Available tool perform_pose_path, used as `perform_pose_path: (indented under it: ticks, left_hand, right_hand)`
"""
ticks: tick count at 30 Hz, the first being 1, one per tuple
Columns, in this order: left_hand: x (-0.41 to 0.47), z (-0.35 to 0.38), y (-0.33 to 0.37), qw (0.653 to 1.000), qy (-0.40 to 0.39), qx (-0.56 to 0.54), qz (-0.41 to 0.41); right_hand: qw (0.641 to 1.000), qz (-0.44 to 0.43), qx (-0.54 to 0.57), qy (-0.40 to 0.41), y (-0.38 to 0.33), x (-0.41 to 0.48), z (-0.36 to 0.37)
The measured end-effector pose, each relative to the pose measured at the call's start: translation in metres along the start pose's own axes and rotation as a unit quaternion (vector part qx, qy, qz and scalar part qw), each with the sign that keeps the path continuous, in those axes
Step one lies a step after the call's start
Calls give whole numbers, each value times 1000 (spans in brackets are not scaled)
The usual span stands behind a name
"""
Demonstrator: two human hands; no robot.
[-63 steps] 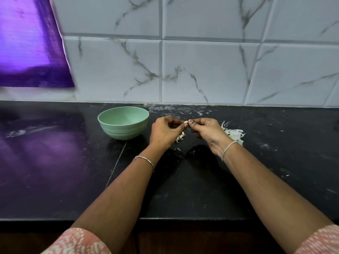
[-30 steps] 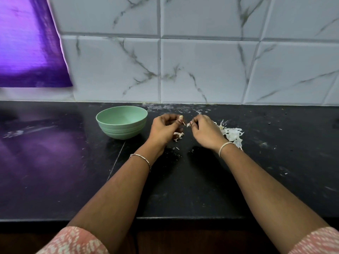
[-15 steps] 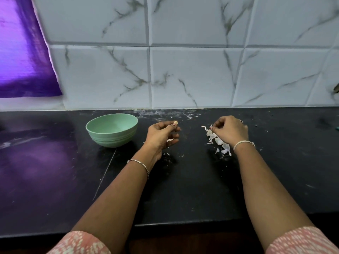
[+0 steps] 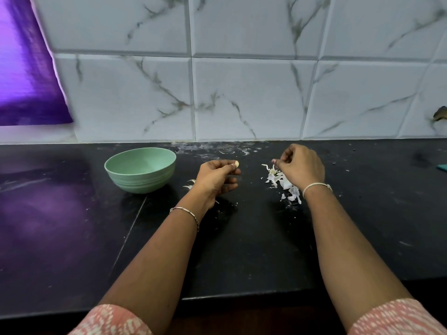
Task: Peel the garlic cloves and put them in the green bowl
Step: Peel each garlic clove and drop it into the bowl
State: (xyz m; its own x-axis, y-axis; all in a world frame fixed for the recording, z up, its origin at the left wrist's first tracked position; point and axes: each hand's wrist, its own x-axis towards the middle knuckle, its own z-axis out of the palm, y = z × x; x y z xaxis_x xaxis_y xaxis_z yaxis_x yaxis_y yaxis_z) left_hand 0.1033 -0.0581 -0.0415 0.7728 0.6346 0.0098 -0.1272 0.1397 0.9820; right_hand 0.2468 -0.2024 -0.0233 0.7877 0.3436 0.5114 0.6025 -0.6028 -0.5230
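Observation:
The green bowl [image 4: 140, 169] stands on the black counter at the left, and its inside looks empty. My left hand [image 4: 215, 180] is just right of the bowl and pinches a pale peeled garlic clove [image 4: 236, 163] between thumb and fingertips. My right hand [image 4: 300, 165] hovers over a pile of white garlic skins [image 4: 283, 181], fingers curled, fingertips pinched together; whether a bit of skin is between them I cannot tell.
A few skin scraps [image 4: 189, 184] lie by my left wrist. The black counter [image 4: 242, 250] ends at a front edge near my elbows. A marble-tiled wall [image 4: 242, 93] rises behind. A small teal object [image 4: 442, 167] shows at the right border.
My hands were together peeling the clove; they have parted. The right hand moved right to the skin pile, and the left stays near the bowl with the clove.

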Motion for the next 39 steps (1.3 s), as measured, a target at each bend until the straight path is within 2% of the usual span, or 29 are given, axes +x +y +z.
perform_pose_path:
  ticks: [3, 6, 10, 16, 22, 29, 33, 39]
  left_hand:
    - [1, 0, 1, 1000, 8, 1, 14]
    - [1, 5, -2, 999, 20, 23, 38]
    - [5, 6, -7, 992, 52, 84, 79]
    - [4, 6, -6, 980, 78, 136, 126]
    - [4, 5, -5, 962, 76, 196, 176]
    - [8, 2, -7, 959, 96, 196, 180]
    - [9, 1, -7, 964, 82, 181, 176]
    - [9, 0, -5, 990, 37, 45, 132]
  right_hand:
    - [987, -64, 141, -50, -18, -3, 10]
    - [945, -115, 268, -147, -41, -17, 25]
    - [950, -140, 240, -143, -46, -20, 36]
    - [960, -92, 233, -128, -42, -17, 42]
    - [946, -43, 279, -158, -42, -18, 43]
    - [973, -134, 140, -123, -46, -21, 39]
    - [973, -160, 122, -111, -47, -23, 38]
    - [974, -164, 114, -103, -51, -26, 36]
